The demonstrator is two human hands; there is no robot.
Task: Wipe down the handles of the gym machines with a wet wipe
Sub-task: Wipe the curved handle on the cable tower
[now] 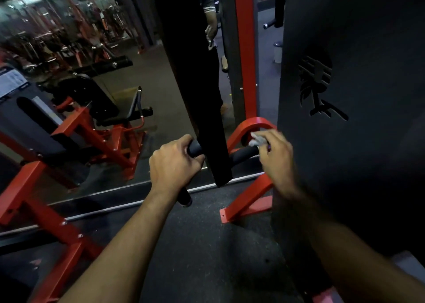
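Between the two hands, a black padded handle (243, 152) is seen running roughly level from left to right, its middle hidden behind a dark upright post (202, 118). The left hand (174, 164) is clenched around the left section of the handle, just left of the post, and is judged to steady it. The right hand (274, 155) is held at the right end of the handle, with a pale wet wipe (256, 139) pinched in its curled fingers just above the grip. The exposed padding lies immediately to the left of the right hand, so the right hand is the nearer one to the unwiped length. A stroke along the long axis, from the right end inward toward the post, is judged to be required next.
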